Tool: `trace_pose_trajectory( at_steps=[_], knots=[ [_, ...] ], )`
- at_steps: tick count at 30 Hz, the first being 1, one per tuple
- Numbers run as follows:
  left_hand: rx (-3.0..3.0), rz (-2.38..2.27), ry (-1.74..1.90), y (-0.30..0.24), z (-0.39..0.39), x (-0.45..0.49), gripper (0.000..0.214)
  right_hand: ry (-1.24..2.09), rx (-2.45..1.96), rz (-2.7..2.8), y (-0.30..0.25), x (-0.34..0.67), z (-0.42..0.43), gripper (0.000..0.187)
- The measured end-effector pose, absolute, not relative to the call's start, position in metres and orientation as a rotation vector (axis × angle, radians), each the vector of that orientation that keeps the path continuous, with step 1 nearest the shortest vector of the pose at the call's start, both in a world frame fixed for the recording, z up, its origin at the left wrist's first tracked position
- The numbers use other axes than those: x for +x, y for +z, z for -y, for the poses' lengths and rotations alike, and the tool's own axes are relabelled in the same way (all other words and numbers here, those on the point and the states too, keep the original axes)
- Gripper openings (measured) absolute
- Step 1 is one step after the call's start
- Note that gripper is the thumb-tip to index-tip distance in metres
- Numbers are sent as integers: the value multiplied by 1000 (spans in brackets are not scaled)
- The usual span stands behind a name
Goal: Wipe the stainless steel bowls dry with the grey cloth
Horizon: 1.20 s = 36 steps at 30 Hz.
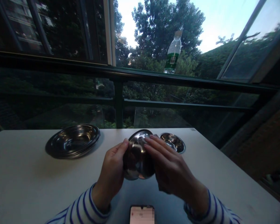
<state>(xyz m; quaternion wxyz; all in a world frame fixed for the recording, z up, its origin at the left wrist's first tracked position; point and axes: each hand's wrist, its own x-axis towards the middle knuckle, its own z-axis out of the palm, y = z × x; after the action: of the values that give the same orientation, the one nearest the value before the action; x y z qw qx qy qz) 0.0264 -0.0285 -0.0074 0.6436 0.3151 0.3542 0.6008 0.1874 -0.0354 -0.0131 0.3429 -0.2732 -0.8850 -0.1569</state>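
A steel bowl (137,157) is held up above the white table (25,174), tilted on edge so that its dark rim is at the far top and its rounded, shiny wall seems to face the camera. The left hand (112,174) is just left of this bowl, curled around its left side, with the thumb tip pressed on the rim near the top. The right hand (170,168) is just right of the bowl and partly over it. Its fingers (154,144) lie stretched flat across the bowl's upper right wall, so the bowl sits gripped between the two hands. Blue and white striped sleeves (84,208) cover both wrists, nearer the camera than the bowl. Left of the held bowl and a little farther away, a stack of wider bowls (73,140) rests on the table, well apart from the left hand. Just beyond the held bowl, to its right, a small bowl (174,141) stands upright on the table, close behind the right hand's fingertips. Whether it touches them cannot be told. Directly in front of the held bowl, at the near table edge, lies a phone (142,214) with its screen lit. Far behind the held bowl and above it, a water bottle (173,53) stands upright on the dark railing (200,81).
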Motion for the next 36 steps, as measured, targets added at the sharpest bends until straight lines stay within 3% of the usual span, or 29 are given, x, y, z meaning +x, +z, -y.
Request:
trace_pose_trajectory(
  at_steps=[7, 19, 28, 36],
  knots=[
    [756, -851, 1345, -6, 28, 24, 16, -146, -877, 2124, -7, 203, 22, 39],
    [428, -769, 1372, -8, 14, 17, 28, -505, -555, 2524, -20, 170, 50, 37],
    [569, -825, 1270, -17, 20, 26, 15, -348, -851, 2348, -8, 193, 31, 39],
    [533, -827, 1291, -11, 21, 23, 20, -420, -663, 2478, -15, 173, 45, 36]
  ],
)
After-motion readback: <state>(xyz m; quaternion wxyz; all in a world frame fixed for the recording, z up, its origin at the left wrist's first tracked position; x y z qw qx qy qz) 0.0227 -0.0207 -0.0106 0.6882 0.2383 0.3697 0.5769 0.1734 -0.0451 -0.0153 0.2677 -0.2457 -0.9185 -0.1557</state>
